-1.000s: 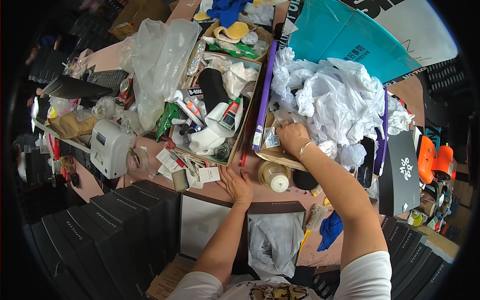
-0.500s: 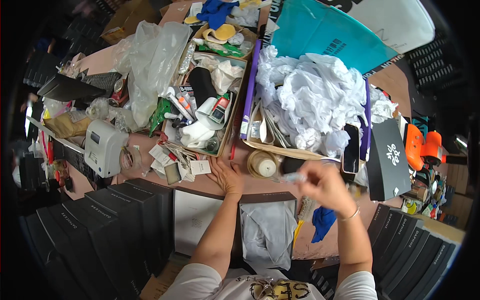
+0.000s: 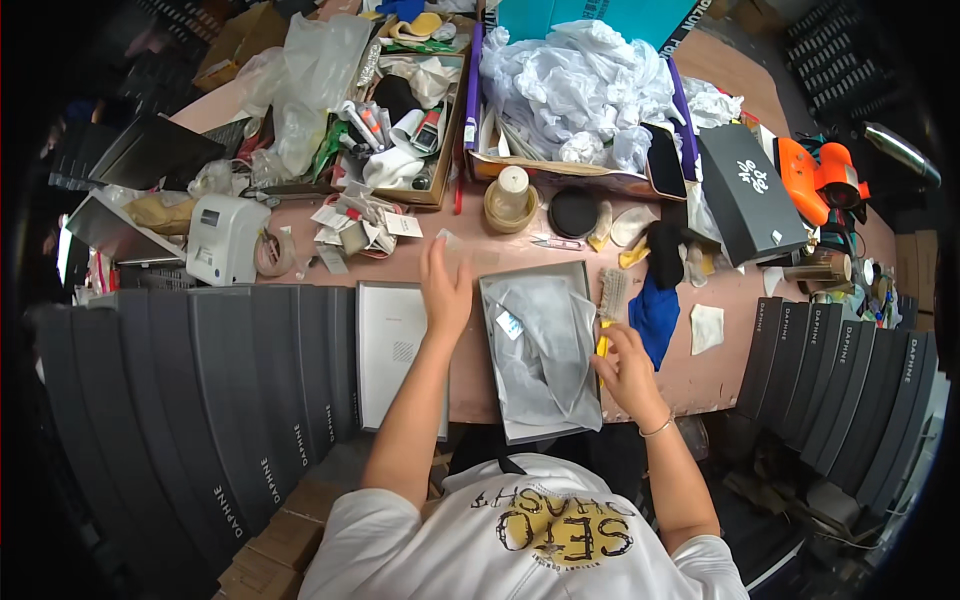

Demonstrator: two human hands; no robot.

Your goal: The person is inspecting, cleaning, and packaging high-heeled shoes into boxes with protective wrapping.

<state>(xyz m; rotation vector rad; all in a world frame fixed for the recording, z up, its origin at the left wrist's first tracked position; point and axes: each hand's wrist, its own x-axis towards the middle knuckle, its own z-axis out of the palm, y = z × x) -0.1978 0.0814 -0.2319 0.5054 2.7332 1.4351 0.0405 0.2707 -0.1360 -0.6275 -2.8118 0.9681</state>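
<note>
Where the right hand (image 3: 628, 365) curls over the right rim of the open grey box (image 3: 540, 352), its fingers hide most of what they pinch; a yellow handle shows beneath them, probably that of the pale brush (image 3: 612, 295) lying along the box's edge, though the join is covered. The left hand (image 3: 445, 290) lies open and flat on the pink table (image 3: 470, 370) just beside the box's left wall, holding nothing. Grey tissue paper (image 3: 545, 340) fills the box and spills over its near edge, so the contents cannot be made out. A blue cloth (image 3: 655, 315) lies just right of the brush, a white square pad (image 3: 706, 328) beyond it. Left of the left hand rests the grey lid (image 3: 392, 345), its near end overhanging the table. Black flat cartons (image 3: 230, 390) crowd the left side, cut off by the dark rim. Bare tabletop remains only between the box and a tape roll (image 3: 510, 205).
</note>
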